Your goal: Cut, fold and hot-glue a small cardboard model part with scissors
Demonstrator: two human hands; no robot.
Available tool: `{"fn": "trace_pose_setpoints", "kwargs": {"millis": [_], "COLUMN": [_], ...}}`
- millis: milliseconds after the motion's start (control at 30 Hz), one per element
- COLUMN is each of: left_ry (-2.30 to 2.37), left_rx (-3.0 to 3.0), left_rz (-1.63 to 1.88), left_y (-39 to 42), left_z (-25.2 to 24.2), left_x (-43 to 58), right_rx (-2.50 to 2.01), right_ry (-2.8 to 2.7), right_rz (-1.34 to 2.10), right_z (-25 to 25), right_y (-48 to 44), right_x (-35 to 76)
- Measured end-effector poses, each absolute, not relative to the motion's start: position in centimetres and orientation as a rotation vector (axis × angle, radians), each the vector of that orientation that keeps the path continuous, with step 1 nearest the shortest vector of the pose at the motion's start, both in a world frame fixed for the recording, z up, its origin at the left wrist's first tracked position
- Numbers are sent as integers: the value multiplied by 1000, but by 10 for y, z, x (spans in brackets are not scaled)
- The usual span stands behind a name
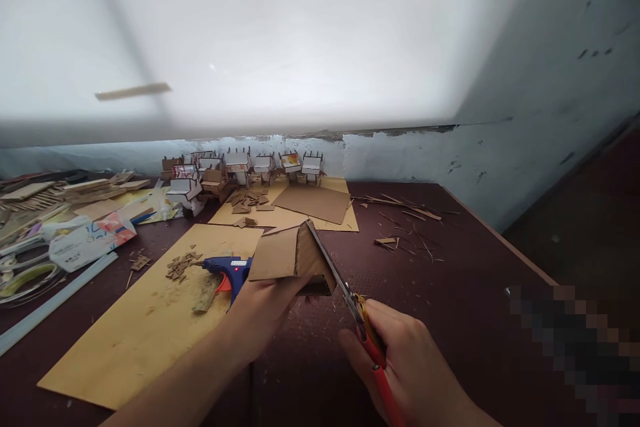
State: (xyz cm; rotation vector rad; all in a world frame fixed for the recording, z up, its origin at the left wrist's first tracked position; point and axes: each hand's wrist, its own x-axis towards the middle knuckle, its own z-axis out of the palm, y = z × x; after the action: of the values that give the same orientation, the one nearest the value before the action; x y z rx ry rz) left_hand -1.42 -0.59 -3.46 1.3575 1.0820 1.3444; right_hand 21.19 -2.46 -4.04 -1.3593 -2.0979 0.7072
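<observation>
Nearest the viewer, two bare hands work over a dark maroon bench (450,293). The right hand (405,360) is closed around the red handles of a pair of scissors (350,300). The left hand (260,310) grips a folded piece of brown cardboard (293,257) from below, fingers curled under its near edge.

The cardboard sits just ahead of both hands, held slightly above the bench at the middle of the view. It is bent into a tent shape, its ridge pointing up and away from the viewer. The left hand is touching it; the right hand is a little apart, lower and to the right, joined to it only by the blades. The scissors' long axis runs diagonally, from the handles at lower right up and left to the tips, which lie along the right slope of the fold. I cannot tell how far the blades are parted.

Just left of the cardboard, a blue hot glue gun (227,270) lies on a large tan sheet (140,333), with small offcuts (180,265) near it. Thin slivers (405,237) scatter to the right.

Farther back, another flat cardboard piece (313,202) rests on a second sheet. Beyond, a row of small cardboard models (240,170) stands against the pale wall (400,153). Packaging and strips clutter the far left.
</observation>
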Motion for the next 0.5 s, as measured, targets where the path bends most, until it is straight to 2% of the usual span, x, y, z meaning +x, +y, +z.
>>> {"fn": "trace_pose_setpoints", "kwargs": {"millis": [233, 500], "left_ry": [1255, 1256], "left_rx": [1906, 2062], "left_rz": [1272, 1294], "left_y": [-6, -11], "left_z": [-28, -17], "left_x": [-14, -11], "right_rx": [-1344, -1209], "right_ry": [-2089, -2105], "right_rz": [543, 292], "right_z": [-47, -50], "right_y": [-25, -22], "right_x": [209, 209]}}
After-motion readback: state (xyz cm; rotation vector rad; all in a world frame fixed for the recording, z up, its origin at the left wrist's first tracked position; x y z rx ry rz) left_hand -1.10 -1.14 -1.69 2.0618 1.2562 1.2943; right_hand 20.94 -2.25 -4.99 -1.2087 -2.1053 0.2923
